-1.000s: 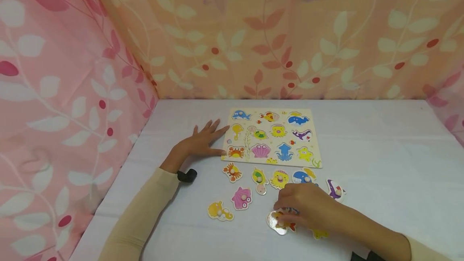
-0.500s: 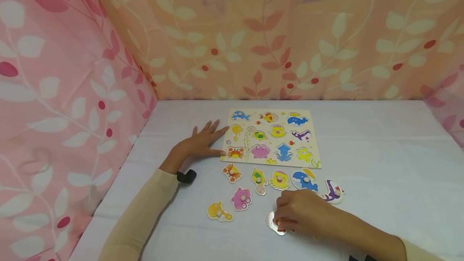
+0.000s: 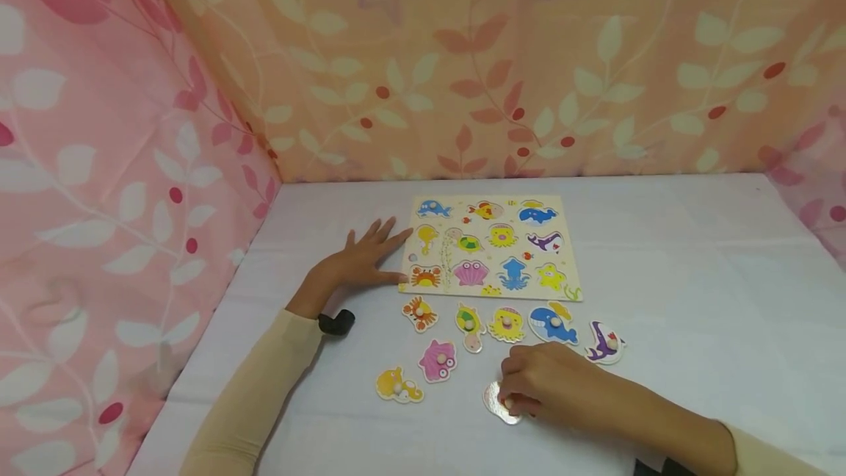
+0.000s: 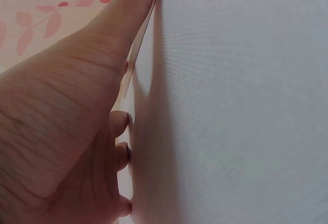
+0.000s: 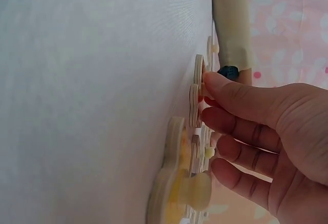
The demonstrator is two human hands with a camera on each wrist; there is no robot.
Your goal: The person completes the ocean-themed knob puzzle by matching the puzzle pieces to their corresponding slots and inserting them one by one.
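My right hand (image 3: 555, 388) pinches the knob of a fish puzzle piece (image 3: 496, 402) between thumb and forefinger. The piece's edge (image 5: 197, 90) shows on the table in the right wrist view, while the hand hides most of its picture from above. Spread along the left side of the wooden sea-animal puzzle board (image 3: 532, 292) is my left hand (image 3: 360, 259), its thumb and forefinger touching the edge. A blue dolphin piece (image 3: 432, 208) with a knob sits in the board's top left. Close to the right hand in its wrist view stands a yellow knobbed piece (image 5: 177, 183).
Loose knobbed pieces lie in front of the board: crab (image 3: 420, 314), turtle (image 3: 468, 325), octopus (image 3: 506, 325), whale (image 3: 551, 323), purple orca (image 3: 604, 344), pink shell (image 3: 438, 361) and seahorse (image 3: 399, 386). Floral cloth (image 3: 463, 94) hangs behind the white table (image 3: 694, 278).
My right hand has come slightly nearer me, and its fingers have closed on the fish piece's knob. The left hand stays at the board. The head view has shifted a little.
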